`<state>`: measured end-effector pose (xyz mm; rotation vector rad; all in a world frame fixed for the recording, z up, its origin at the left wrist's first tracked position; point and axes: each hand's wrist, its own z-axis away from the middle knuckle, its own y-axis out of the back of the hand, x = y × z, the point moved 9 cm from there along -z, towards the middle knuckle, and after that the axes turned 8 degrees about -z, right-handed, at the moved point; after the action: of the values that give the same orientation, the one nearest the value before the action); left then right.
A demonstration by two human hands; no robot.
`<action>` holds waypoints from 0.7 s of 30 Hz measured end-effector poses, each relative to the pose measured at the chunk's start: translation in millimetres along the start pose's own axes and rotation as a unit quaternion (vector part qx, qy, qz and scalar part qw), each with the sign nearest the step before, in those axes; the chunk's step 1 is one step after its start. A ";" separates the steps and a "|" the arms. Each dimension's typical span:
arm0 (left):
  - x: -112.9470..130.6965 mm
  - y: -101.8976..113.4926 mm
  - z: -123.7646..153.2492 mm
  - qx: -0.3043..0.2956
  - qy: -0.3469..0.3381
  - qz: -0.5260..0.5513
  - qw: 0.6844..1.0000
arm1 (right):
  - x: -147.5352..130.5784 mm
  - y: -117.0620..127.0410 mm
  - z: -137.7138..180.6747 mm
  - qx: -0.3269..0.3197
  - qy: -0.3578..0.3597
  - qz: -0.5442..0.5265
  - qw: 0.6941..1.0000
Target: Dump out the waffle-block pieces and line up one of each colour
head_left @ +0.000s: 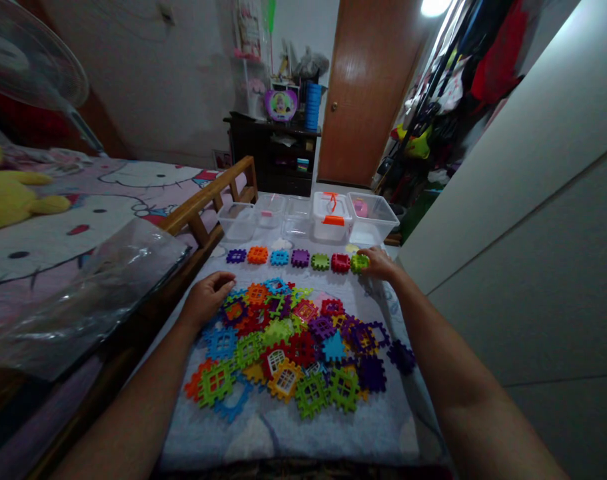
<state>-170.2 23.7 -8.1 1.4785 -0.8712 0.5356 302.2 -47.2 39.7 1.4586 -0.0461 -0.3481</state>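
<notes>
My right hand [380, 263] has its fingers around a lime green toy building block [359, 263] at the right end of a row. The row lies on the cloth-covered table and also has a red block [340, 262], a green block [320, 261], a purple block [300, 258], a blue block [279, 257], an orange block [258, 255] and a dark purple block [236, 255]. By the upper left edge of a pile of flat, notched plastic pieces [288, 347], my left hand [209, 297] is loosely curled, thumb and fingers slightly apart, with nothing visible in it.
Behind the row stand several clear plastic boxes [237, 223]; one lidded box [332, 223] has orange clips. A wooden bed rail [203, 207] borders the table on the left, near a clear plastic bag [98, 293]. A pale cabinet [513, 233] rises on the right.
</notes>
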 end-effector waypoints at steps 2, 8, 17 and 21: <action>-0.9 -0.3 -0.1 0.000 -0.001 0.002 1.000 | 0.1 -0.5 -0.6 -0.002 0.000 0.001 1.000; 0.6 0.4 0.9 0.001 0.003 0.004 1.000 | -0.8 0.9 -0.9 -0.002 -0.006 0.003 1.000; -3.2 -0.5 -0.1 0.001 -0.001 0.010 1.000 | -0.3 20.6 18.9 0.052 -0.010 -0.033 0.998; -3.2 -0.3 0.0 -0.001 -0.007 -0.005 1.000 | -6.5 25.2 54.5 0.073 0.054 -0.105 0.990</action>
<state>-171.8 24.3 -10.8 1.4864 -0.8748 0.5169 288.1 -96.2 72.1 1.6298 0.1750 -0.4438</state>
